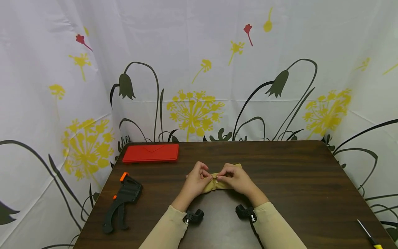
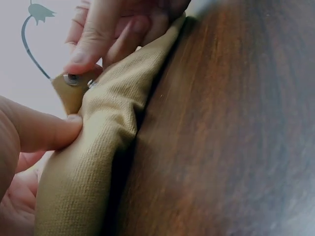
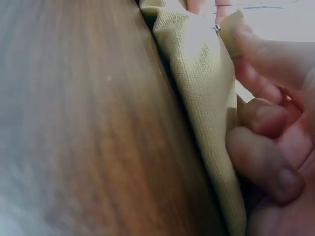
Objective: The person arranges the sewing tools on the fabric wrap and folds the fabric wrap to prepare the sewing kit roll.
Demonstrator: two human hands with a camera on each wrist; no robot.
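A mustard-yellow fabric pouch (image 1: 211, 186) lies near the middle of the table, between both hands. My left hand (image 1: 196, 180) pinches its left part, the thumb pressing on the cloth in the left wrist view. With thumb and finger, my right hand (image 1: 238, 180) pinches a small tab (image 3: 229, 32) at the pouch's upper edge. A metal snap (image 2: 71, 79) shows on that tab, and a small metal stud (image 2: 90, 84) sits beside it on the cloth, apart from it. Folds wrinkle the pouch's front. The curled fingers hide its back.
A red wallet-like case (image 1: 150, 153) lies at the table's back left. Nearer on the left is a black bar clamp (image 1: 124, 199) with orange pads. At the front right lies a screwdriver (image 1: 370, 238) with a yellow-black handle. A flower-patterned curtain (image 1: 199, 45) hangs behind the table.
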